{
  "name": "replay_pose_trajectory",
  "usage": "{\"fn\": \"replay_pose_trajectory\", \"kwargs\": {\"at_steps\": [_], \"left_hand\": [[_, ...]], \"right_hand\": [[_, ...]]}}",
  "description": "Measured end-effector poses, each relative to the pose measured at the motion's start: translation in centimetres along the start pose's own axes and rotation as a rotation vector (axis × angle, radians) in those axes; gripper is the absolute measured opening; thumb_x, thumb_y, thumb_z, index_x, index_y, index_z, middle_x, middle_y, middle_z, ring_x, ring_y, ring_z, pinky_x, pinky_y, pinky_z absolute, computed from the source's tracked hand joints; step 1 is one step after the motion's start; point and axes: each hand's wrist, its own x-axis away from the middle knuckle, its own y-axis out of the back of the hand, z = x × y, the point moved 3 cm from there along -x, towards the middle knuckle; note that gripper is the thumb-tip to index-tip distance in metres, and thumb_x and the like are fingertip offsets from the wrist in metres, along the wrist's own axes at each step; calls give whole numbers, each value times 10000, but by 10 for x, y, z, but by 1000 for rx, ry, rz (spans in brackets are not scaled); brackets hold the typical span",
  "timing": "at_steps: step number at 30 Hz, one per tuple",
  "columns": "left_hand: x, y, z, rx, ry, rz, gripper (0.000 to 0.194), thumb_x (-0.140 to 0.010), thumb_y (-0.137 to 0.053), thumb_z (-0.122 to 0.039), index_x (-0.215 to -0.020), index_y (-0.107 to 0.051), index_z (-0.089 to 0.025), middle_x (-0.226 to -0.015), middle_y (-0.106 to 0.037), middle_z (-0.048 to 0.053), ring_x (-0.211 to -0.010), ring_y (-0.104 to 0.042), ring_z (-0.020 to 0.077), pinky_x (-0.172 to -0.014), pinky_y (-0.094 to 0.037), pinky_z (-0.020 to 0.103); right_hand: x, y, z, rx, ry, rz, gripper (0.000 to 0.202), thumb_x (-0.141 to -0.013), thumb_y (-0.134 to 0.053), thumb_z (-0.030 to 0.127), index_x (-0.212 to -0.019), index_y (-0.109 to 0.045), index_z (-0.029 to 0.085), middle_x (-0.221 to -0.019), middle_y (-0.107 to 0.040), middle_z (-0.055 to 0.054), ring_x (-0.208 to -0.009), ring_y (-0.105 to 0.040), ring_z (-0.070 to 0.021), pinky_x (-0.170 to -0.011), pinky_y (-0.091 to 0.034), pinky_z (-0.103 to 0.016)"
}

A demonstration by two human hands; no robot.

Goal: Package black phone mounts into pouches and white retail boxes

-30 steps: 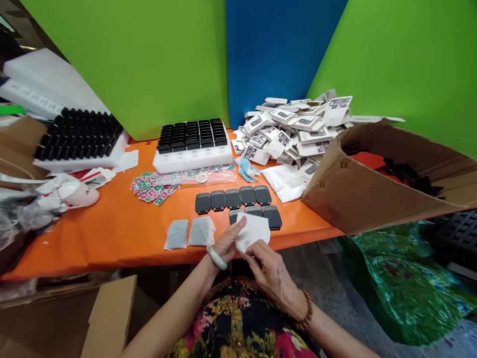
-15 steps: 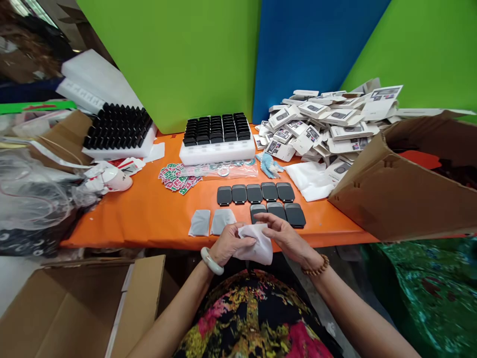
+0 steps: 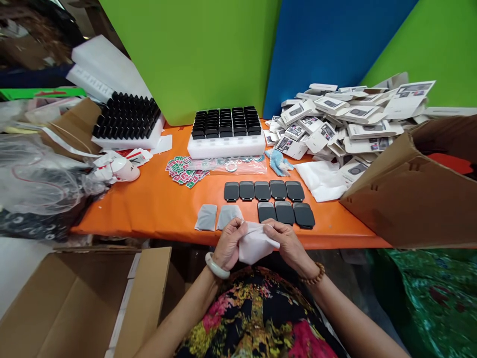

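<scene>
A thin white pouch (image 3: 257,244) is stretched between my two hands at the table's front edge. My left hand (image 3: 229,244) pinches its left corner, while my right hand (image 3: 286,242) grips the upper right side between thumb and fingers. Whether anything lies inside the pouch, I cannot tell. Just beyond my hands, several flat black square devices (image 3: 284,213) lie in two rows. To their left rest two devices in whitish sleeves, one sleeved device (image 3: 206,218) and another sleeved device (image 3: 228,216) close to my left hand.
Behind stands a white foam tray (image 3: 225,147) of upright black devices, with a second foam tray (image 3: 128,142) at left. Small white boxes (image 3: 328,119) are heaped at the back right. An open carton (image 3: 402,199) stands right; another carton (image 3: 74,298) is lower left. Printed cards (image 3: 184,171) lie scattered.
My right hand has come in and closed on the pouch's right side, where its fingers were spread before. The pouch is now pulled wider. The whole view has shifted slightly.
</scene>
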Motion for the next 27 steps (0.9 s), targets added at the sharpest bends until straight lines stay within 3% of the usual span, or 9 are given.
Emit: {"fn": "replay_pose_trajectory", "kwargs": {"at_steps": [3,6,10,12,15,18,21,27], "left_hand": [[5,-1,6,109,136,76,388,-610,-831,-354,-680,-494,-175,-571,-507,-58,-527,-459,79,-557,-360,205],[6,4,6,-8,208,178,393,-652,-786,-426,-704,-483,-182,-579,-497,-57,-508,-441,81,-542,-347,215],[0,19,-10,-660,76,278,267,-729,-705,-394,-745,-570,-165,-568,-482,-63,-512,-394,81,-513,-293,213],[-3,21,-21,-1024,-78,286,171,-773,-648,-320,-724,-619,-159,-622,-551,-31,-597,-467,112,-585,-345,234],[-6,17,-29,-1336,-260,306,128,-796,-602,-223,-692,-645,-162,-718,-627,15,-720,-541,156,-715,-396,275],[-6,11,-24,-1504,-298,400,104,-799,-591,-161,-715,-653,-160,-753,-644,37,-771,-565,178,-765,-407,292],[-5,9,-17,-1597,-283,478,111,-809,-581,-138,-720,-645,-160,-753,-641,44,-792,-575,186,-755,-411,282],[-8,7,-17,-1613,-271,499,138,-819,-574,-143,-691,-625,-158,-755,-650,52,-802,-586,192,-761,-419,282]], "right_hand": [[5,-4,-9,-218,-89,33,374,-663,-768,497,-623,-571,182,-703,-514,2,-615,-434,-113,-583,-370,-244],[10,2,-10,-229,-170,101,456,-657,-753,552,-609,-475,193,-591,-415,42,-547,-373,-96,-545,-343,-229],[5,16,9,254,-74,324,379,-808,-613,540,-685,-522,194,-626,-461,26,-570,-399,-109,-553,-337,-238],[-6,26,23,599,102,286,268,-861,-568,474,-858,-580,206,-784,-556,-14,-661,-472,-138,-614,-384,-264],[-26,37,39,1078,376,138,231,-864,-584,348,-1053,-547,221,-1036,-593,-82,-888,-546,-216,-785,-426,-350],[-42,38,41,1452,443,140,307,-806,-648,266,-1080,-525,203,-1076,-607,-115,-993,-546,-287,-855,-402,-418],[-54,35,39,1670,349,162,387,-754,-702,282,-1084,-524,188,-1025,-617,-117,-939,-550,-300,-786,-396,-393],[-73,36,39,1751,205,198,516,-690,-750,386,-1101,-508,191,-1043,-604,-117,-970,-529,-313,-755,-335,-350]]}}
